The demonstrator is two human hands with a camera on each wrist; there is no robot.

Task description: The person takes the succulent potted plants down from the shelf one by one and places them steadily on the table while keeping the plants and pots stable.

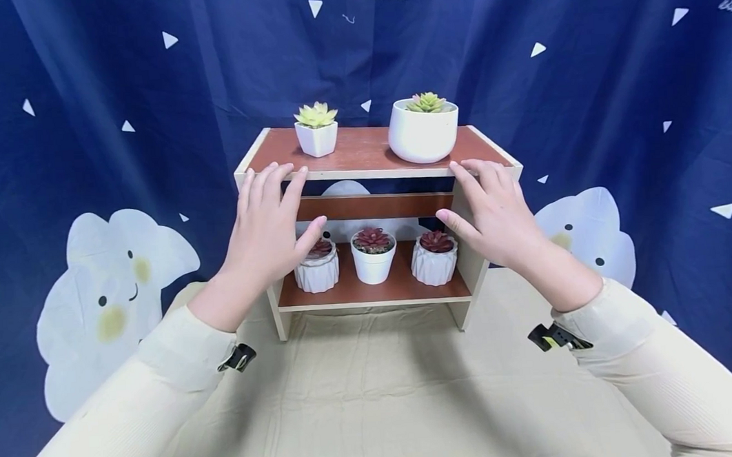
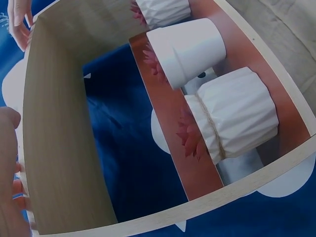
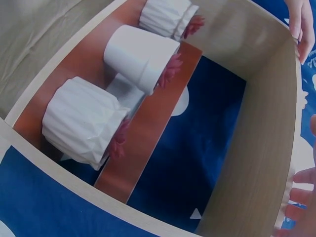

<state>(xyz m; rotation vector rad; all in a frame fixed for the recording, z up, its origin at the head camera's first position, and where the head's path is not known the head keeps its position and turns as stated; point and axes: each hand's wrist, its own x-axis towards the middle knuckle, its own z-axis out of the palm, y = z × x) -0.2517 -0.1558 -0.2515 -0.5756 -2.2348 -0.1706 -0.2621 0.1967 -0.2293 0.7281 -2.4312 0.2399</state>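
A small two-tier wooden shelf (image 1: 362, 146) with a brown top stands in the middle of the head view. My left hand (image 1: 265, 230) is at the left of its front top edge, fingers spread and fairly straight, fingertips at the edge. At the right end my right hand (image 1: 497, 215) lies the same way, thumb pointing inward. Neither hand holds anything. On the top board are a small white pot with a pale green succulent (image 1: 317, 140) and a larger round white pot with a green succulent (image 1: 423, 136), both behind the fingers.
Three white pots with red succulents line the lower board: a ribbed left pot (image 1: 317, 276), a smooth middle pot (image 1: 374, 264) and a ribbed right pot (image 1: 433, 266). Beige cloth (image 1: 375, 394) covers the surface in front. A blue curtain (image 1: 356, 49) hangs behind.
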